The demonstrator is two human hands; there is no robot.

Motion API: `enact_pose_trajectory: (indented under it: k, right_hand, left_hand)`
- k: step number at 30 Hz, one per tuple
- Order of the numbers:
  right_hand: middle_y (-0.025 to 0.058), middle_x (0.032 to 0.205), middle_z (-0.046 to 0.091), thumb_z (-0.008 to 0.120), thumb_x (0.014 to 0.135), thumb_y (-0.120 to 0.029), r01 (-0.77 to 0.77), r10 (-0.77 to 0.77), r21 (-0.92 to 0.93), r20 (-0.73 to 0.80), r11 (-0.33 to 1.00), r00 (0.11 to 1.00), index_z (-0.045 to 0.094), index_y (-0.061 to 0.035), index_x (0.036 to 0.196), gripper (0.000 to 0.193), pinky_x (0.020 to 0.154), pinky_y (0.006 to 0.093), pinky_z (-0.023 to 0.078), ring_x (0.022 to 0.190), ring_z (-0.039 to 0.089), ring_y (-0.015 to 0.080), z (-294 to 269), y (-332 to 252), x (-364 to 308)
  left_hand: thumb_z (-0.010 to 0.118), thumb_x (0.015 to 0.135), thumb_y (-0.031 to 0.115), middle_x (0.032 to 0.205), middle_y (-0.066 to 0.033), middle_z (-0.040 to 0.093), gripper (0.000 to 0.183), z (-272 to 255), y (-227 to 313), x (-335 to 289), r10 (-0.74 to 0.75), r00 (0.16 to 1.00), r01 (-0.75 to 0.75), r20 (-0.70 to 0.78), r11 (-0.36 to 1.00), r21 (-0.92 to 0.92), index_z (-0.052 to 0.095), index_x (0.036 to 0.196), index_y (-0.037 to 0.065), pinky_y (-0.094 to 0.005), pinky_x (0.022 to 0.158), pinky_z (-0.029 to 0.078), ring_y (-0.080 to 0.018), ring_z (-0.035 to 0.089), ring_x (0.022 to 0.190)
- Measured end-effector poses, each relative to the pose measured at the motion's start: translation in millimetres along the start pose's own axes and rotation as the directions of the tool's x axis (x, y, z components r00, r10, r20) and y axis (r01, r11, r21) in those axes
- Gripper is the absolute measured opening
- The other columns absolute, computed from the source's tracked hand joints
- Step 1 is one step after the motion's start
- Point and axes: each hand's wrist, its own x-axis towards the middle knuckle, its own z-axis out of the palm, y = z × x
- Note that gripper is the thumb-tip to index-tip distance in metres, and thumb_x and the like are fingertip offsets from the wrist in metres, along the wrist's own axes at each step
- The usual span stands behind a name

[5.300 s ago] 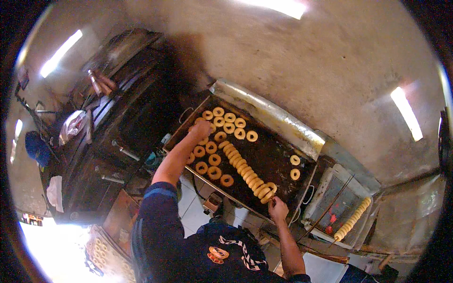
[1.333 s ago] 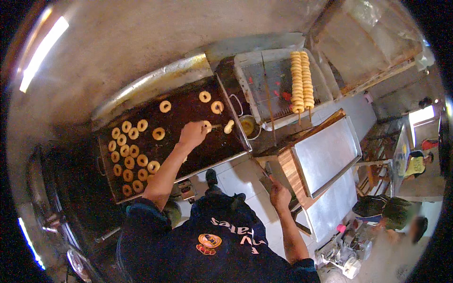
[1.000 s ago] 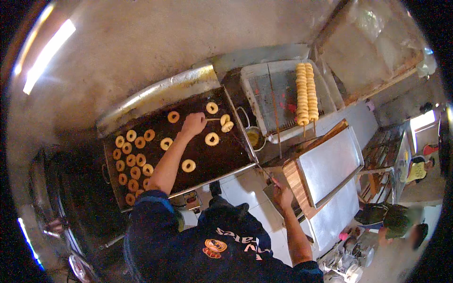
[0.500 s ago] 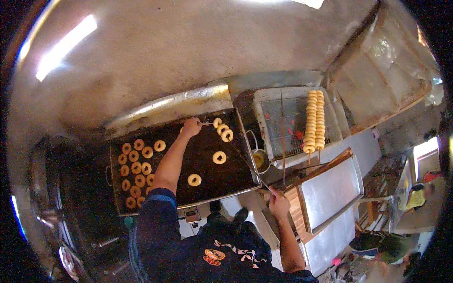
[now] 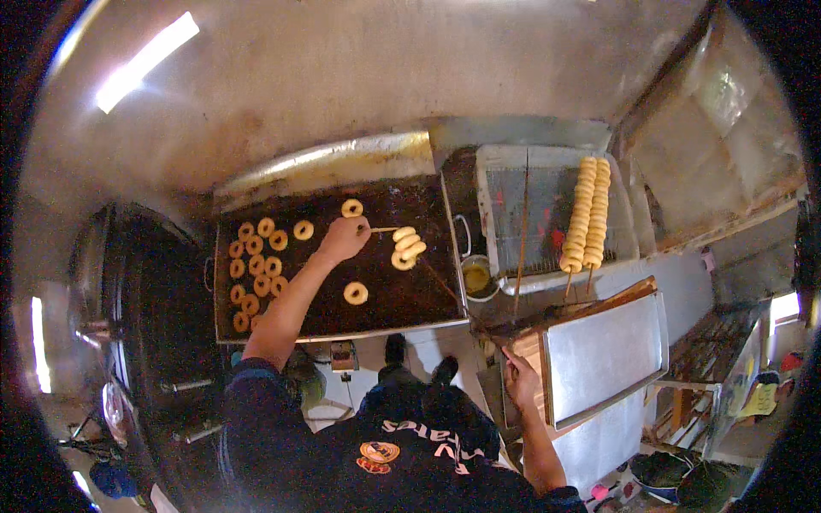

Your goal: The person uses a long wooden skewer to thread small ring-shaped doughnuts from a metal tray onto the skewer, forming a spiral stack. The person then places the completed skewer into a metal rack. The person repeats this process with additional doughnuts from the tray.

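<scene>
Fingers, left hand [image 5: 343, 240]: closed on stick [image 5: 382, 229] (doughnuts [image 5: 407, 248] threaded) | right hand [image 5: 519, 378]: grips second stick [image 5: 457, 299]

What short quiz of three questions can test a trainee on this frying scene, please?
1. True or false: the left hand holds a thin stick carrying doughnuts over the fryer tray.
2. Where do the two long rows of doughnuts rest? A) wire rack B) floor
3. Fill in: the right hand is near the metal ____.

Key: 1 true; 2 A; 3 tray.
</scene>
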Motion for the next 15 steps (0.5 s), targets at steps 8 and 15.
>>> enact_pose_trajectory:
  k: [8,15]
  right_hand:
    - [0.0136,0.082,0.069,0.065,0.089,-0.009,0.009,0.059,-0.313,0.208,0.950,0.976,0.075,-0.0267,0.128,0.044,0.063,0.0465,0.056,0.069,0.069,0.0358,-84,-17,-17]
    - [0.0117,0.085,0.072,0.067,0.090,-0.012,0.157,-0.135,-0.133,0.160,0.979,0.978,0.076,-0.0231,0.125,0.038,0.063,0.0430,0.056,0.070,0.070,0.0312,-48,49,8]
  left_hand:
    - [0.067,0.093,0.021,0.083,-0.0223,0.072,0.020,51,33,-59,-0.103,0.994,0.109,-0.042,0.978,0.176,0.071,0.097,0.002,-0.0521,0.078,0.058,-0.0398,0.071,0.084]
    - [0.065,0.099,0.028,0.090,-0.0161,0.074,0.026,49,-18,-63,-0.085,0.994,0.069,0.072,0.977,0.201,0.074,0.104,0.004,-0.0466,0.079,0.058,-0.0329,0.072,0.087]
